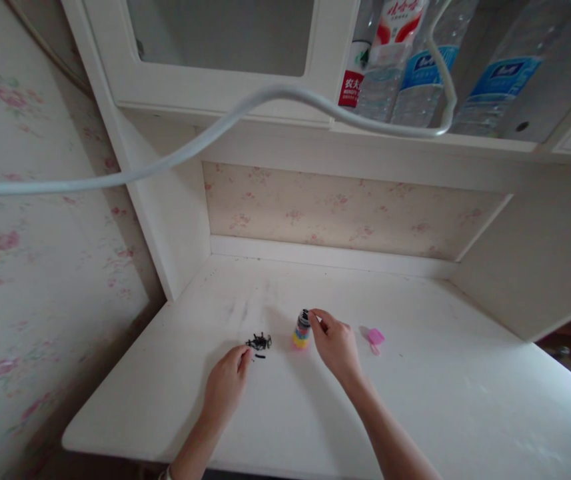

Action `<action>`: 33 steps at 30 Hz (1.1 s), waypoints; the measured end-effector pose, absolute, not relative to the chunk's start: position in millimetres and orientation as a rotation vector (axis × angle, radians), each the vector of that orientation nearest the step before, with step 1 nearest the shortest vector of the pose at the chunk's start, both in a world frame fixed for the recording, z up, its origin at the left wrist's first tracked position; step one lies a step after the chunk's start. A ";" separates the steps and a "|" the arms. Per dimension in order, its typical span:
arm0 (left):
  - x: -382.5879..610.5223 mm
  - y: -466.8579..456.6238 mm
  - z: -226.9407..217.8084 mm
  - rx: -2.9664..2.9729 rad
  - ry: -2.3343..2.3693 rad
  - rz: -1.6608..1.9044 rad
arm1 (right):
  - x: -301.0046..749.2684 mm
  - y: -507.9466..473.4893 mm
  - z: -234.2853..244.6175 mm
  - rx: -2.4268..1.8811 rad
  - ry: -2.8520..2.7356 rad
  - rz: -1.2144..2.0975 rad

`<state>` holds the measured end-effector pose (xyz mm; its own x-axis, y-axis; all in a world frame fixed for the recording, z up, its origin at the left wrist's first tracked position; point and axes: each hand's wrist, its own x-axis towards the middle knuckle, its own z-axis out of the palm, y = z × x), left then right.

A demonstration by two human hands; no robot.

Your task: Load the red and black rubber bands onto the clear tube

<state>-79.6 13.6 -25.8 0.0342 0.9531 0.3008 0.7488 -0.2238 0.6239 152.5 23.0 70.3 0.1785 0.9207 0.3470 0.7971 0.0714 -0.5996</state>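
A small clear bottle (301, 332) with bands of yellow, blue, red and black inside stands upright on the white table. My right hand (336, 341) is at its mouth, thumb and fingers pinched on a small black piece (305, 313) that looks like a hair tie. To the bottle's left lies a loose pile of thin black hair ties (260, 341), their exact kind hard to make out. Just at the pile's near left edge, my left hand (226, 383) has its thumb and forefinger pressed together; whatever they hold is too small to tell.
A pink lid-like piece with a tab (376, 337) lies right of the bottle. White cable (285, 92) hangs across the upper view. Overhead, a shelf holds several plastic bottles (428, 70). The table (465, 400) has a back panel and side walls.
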 end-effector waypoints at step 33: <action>-77.7 14.0 -23.6 1.965 1.785 1.018 | 184.9 -13.7 -15.1 -1.730 -1.572 0.568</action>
